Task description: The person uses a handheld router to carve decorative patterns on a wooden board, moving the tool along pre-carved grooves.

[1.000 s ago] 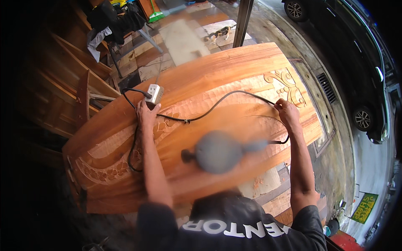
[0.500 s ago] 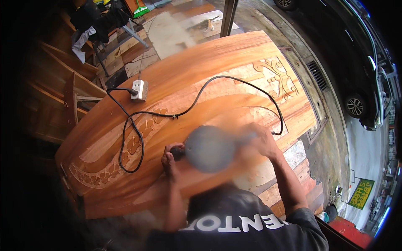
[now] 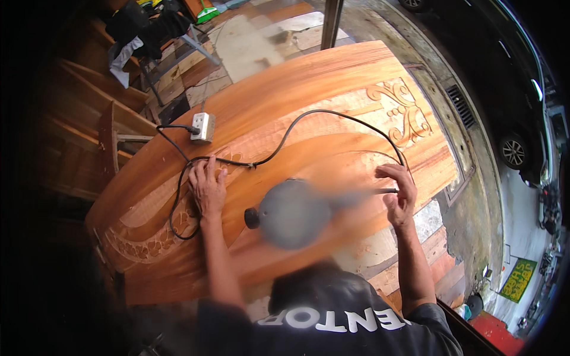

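A wooden panel (image 3: 332, 65) with carved leaf and scroll patterns lies across the view. On it rests a power tool with a round grey disc (image 3: 295, 215), probably a sander or polisher; a blur hides much of its body. Its black side knob (image 3: 252, 218) points left. My left hand (image 3: 208, 188) lies on the panel with fingers spread, beside and touching the black power cord (image 3: 279, 144). At the tool's rear end, my right hand (image 3: 401, 194) curves around the cord's entry, thumb and fingers apart. Part of the cord loop passes behind it.
A white socket block (image 3: 203, 127) with a plug in it sits near the panel's far edge. Wooden furniture parts (image 3: 110, 133) stand at left, a metal post (image 3: 330, 26) beyond the panel. A drain grate (image 3: 461, 105) and a dark car (image 3: 504, 89) are at right.
My left hand has let go of the side knob and moved up-left onto the panel by the cord. My right hand has come off the tool's body and shifted right to the cord end.
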A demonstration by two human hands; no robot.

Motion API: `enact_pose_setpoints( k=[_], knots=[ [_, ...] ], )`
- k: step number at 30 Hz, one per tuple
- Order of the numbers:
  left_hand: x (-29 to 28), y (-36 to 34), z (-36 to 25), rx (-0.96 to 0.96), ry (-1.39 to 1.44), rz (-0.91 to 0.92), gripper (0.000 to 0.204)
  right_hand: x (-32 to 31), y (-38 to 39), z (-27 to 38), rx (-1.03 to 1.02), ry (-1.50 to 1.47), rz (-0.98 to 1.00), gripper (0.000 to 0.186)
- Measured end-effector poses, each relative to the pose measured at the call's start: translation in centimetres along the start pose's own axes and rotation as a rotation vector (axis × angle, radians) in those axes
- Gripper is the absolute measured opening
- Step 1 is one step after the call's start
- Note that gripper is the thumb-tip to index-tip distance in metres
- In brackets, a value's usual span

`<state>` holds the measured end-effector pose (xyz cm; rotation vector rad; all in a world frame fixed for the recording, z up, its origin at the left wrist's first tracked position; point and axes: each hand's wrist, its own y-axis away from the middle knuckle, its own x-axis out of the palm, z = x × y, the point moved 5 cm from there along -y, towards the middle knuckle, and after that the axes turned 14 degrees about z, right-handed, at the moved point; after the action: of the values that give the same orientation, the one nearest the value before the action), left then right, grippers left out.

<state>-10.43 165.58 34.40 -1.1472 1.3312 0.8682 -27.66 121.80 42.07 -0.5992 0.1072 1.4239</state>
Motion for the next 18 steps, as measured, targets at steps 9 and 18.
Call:
enact_pose_setpoints(
  k=[9,18],
  knots=[
    [-1.7,-0.9,-0.7,0.287,-0.006,-0.272,0.032,-0.9,-4.3,1.6,-0.007,0.625,-0.082,0.05],
    [-14.2,0.0,-8.9,0.544,-0.041,-0.537,0.047,3.2,-13.0,9.1,-0.351,0.599,0.35,0.063]
  ],
)
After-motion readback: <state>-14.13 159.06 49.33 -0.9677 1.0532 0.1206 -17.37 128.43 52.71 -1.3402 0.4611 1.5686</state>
